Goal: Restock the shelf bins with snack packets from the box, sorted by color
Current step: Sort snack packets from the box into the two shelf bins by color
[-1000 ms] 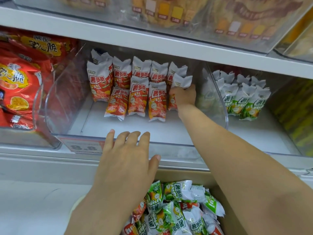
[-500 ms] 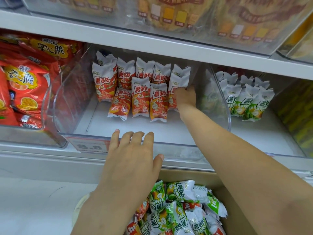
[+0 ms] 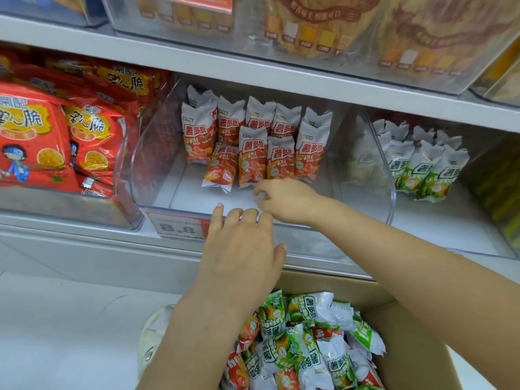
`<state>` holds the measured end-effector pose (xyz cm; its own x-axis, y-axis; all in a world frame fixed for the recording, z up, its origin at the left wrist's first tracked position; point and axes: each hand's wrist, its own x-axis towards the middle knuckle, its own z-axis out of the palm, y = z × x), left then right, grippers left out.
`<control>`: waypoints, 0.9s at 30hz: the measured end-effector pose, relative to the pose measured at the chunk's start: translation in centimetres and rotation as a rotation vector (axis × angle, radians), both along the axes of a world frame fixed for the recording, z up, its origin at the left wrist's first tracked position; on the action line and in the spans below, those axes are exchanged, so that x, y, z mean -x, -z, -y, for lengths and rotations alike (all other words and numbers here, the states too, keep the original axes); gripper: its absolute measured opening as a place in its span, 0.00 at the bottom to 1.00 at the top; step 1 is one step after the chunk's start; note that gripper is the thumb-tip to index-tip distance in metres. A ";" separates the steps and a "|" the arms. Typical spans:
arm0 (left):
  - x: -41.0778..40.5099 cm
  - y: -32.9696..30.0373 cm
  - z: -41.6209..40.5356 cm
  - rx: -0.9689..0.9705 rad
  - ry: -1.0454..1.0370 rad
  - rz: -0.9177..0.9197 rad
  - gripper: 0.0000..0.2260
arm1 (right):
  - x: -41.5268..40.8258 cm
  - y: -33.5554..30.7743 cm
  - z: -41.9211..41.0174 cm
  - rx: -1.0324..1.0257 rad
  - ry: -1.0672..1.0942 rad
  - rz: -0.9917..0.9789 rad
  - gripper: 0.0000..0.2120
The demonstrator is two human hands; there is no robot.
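Reaching into a clear plastic shelf bin [image 3: 135, 170], a person restocks snack packets sorted by colour. The right hand [image 3: 284, 199] hovers just in front of the near row of red-and-white snack packets [image 3: 253, 156], its fingers loosely curled and holding nothing that can be seen. The left hand [image 3: 242, 249] lies flat with straight fingers against the bin's near front wall, just right of a red price label [image 3: 177, 225], and carries nothing.

About ten red packets stand upright in two rows at the far end of the middle bin; one in the near row leans out of line. The near half of that bin's floor is bare. In the clear bin to the right [image 3: 391, 198], a smaller cluster of green-and-white snack packets [image 3: 422, 164] stands at the far end, with much open floor before it.

The brown cardboard box [image 3: 416, 347] near the person holds a jumbled heap of packets, mostly green with several red among them [image 3: 304, 333]. By this showing the job looks well under way but far from finished. Large red snack bags [image 3: 42, 136] fill the bin at left.
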<state>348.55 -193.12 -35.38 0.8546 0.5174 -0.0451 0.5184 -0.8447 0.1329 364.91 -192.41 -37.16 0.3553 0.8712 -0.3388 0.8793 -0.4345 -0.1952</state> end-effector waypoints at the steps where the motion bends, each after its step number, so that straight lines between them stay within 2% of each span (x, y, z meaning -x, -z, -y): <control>1: 0.0 0.0 0.0 -0.002 0.004 0.010 0.25 | -0.1 0.4 -0.6 0.006 -0.001 -0.031 0.20; 7: 0.5 -0.2 -0.3 0.058 0.014 0.081 0.29 | -1.5 1.7 -3.5 -0.079 0.015 -0.184 0.19; 11: 0.3 0.1 -0.4 0.034 0.026 0.067 0.26 | -1.9 2.3 -3.7 -0.137 0.026 -0.154 0.19; 15: 0.3 0.0 -0.2 0.079 0.015 0.063 0.29 | -2.3 2.8 -4.1 -0.156 0.057 -0.129 0.22; 18: 0.2 0.1 -0.3 0.012 -0.002 0.116 0.26 | -2.5 2.7 -4.2 -0.141 0.059 -0.073 0.22; 21: 0.3 -0.6 -0.2 0.078 0.019 0.057 0.31 | -2.6 2.3 -4.2 -0.109 0.050 -0.043 0.19; 24: 0.4 -0.9 -0.3 0.077 0.013 0.041 0.33 | -2.2 2.3 -4.1 -0.083 0.005 -0.022 0.10; 27: 0.4 -0.8 -0.3 0.078 0.008 0.033 0.28 | -1.3 1.4 -3.8 -0.142 -0.033 -0.072 0.14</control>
<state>348.15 -192.86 -34.56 0.8606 0.5062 -0.0564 0.5055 -0.8355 0.2155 366.24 -188.63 -38.58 0.3047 0.9230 -0.2349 0.8744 -0.3689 -0.3152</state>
